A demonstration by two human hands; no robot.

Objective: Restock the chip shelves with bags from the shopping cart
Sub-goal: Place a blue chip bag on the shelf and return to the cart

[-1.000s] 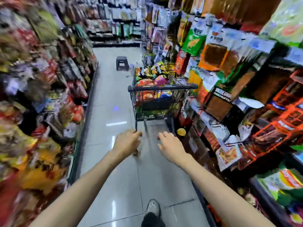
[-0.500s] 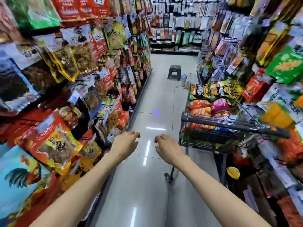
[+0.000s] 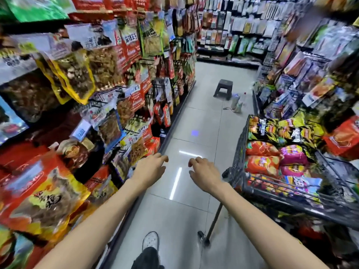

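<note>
Landmark = shopping cart point(image 3: 287, 193).

Nearest me: shoe point(image 3: 150, 240) on the floor point(image 3: 194, 123), left of the cart's wheel.

Both hands up over the aisle, left of the cart, touching nothing. Left hand point(image 3: 148, 168): fingers loosely curled, apart, gripping nothing. Right hand point(image 3: 204, 171): same, and it's the nearer one to the cart's corner.

Change over the last 1 s: view swung left, so the cart went from dead ahead to my right side, and the left-hand shelves point(image 3: 87, 94) now fill that side of the frame. Neither hand picked anything up. My read: I've turned off the cart towards the racks, still sizing up where stock goes.

Chip bags point(image 3: 272, 150) all sit in the cart: orange and pink near me, black-yellow at its far end. 0 restocked from what I see.

Beyond the cart: stool point(image 3: 223, 88) mid-aisle, then the back wall of racks.
</note>
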